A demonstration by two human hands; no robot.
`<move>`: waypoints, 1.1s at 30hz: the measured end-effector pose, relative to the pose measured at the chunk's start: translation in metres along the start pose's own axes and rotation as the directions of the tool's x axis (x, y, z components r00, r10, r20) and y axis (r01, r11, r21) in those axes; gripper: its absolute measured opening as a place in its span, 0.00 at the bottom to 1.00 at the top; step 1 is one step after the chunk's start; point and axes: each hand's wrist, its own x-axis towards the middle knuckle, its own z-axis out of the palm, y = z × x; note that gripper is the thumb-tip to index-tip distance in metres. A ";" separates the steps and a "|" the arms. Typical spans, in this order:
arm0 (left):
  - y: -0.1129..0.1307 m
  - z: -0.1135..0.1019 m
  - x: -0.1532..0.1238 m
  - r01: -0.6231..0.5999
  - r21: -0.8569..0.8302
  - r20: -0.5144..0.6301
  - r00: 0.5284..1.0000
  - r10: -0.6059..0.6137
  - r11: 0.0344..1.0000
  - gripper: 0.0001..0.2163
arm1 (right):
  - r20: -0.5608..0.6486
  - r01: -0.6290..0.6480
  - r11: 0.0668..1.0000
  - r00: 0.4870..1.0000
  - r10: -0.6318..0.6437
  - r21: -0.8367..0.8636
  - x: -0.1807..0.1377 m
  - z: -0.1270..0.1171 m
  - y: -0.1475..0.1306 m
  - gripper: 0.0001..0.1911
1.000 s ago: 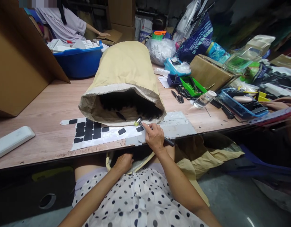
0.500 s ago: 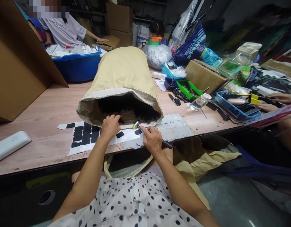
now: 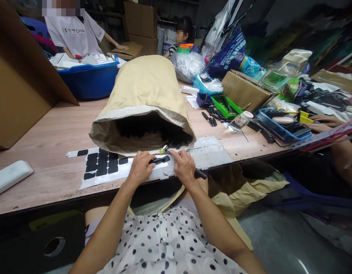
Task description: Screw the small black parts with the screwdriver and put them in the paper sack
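Note:
My left hand [image 3: 141, 166] pinches a small slim black part [image 3: 159, 160] just above the front of the sticker sheet. Closed round a small hammer [image 3: 201, 174] is my right hand [image 3: 184, 166]; the hammer's metal head has a yellowish tip, and its black handle end sticks out to the right. Beneath the hands lies a white sheet with black rounded stickers [image 3: 102, 166]. Behind them a tan sack [image 3: 147, 82] lies on its side, its mouth facing me, with many black parts [image 3: 153, 127] inside.
A grey-white board [image 3: 213, 152] lies at the table's front edge. To the right are a clear jar [image 3: 241, 121], a green tray [image 3: 226, 106] and a blue basket [image 3: 283, 127]. A blue tub [image 3: 87, 82] stands at left. Other people are beyond the table and at right.
My left hand has come out from the sack's mouth, moving right and toward me, with a black part in its fingers. My right hand still holds the hammer in nearly the same place.

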 end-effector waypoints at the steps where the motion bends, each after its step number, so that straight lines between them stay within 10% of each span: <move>1: 0.003 0.005 -0.002 0.001 -0.020 0.004 1.000 -0.001 1.000 0.11 | -0.005 -0.018 0.999 1.000 0.018 0.031 0.001 -0.001 0.001 0.23; 11: 0.011 0.020 -0.002 0.069 -0.098 -0.072 0.994 -0.077 0.993 0.06 | -0.029 -0.041 0.879 0.998 0.062 0.474 -0.021 -0.035 -0.005 0.21; 33: 0.009 0.021 -0.002 0.065 -0.148 -0.066 0.995 -0.075 0.987 0.12 | -0.066 0.135 0.914 0.991 -0.119 0.383 -0.040 -0.040 -0.030 0.23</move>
